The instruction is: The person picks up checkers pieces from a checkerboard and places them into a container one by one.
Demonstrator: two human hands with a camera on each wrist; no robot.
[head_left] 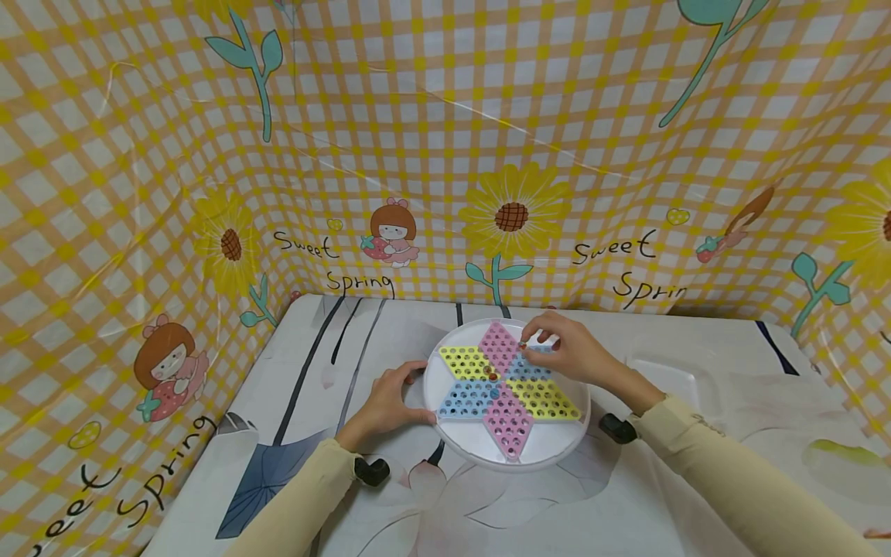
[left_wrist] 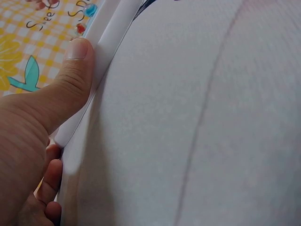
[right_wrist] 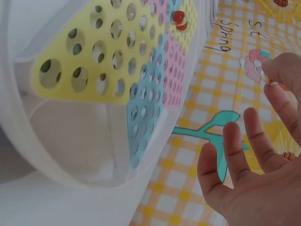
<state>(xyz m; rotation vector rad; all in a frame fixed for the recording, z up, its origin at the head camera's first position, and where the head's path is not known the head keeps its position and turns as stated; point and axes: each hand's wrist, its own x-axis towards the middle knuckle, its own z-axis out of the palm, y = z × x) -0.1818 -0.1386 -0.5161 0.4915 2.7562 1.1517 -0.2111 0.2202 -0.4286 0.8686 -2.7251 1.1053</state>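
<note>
- Right hand (head_left: 565,350) pinches a half-hidden shiny marble (right_wrist: 266,78) above the round, holey board (head_left: 554,439), far right; other fingers spread loosely.
- Left hand (head_left: 390,398), some fingers hidden, holds the smooth left rim (left_wrist: 105,55), thumb set apart.

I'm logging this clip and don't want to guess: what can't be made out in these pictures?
- Head: part of the far blue section, covered by the right hand.
- Right wrist: part of the held marble, covered by that hand; the hand itself, cut off by the right edge.
- Head: that marble's pattern, too small.
- Left wrist: the board's face, because it is nearly edge-on; part of the left hand, cut off by the left edge.
</note>
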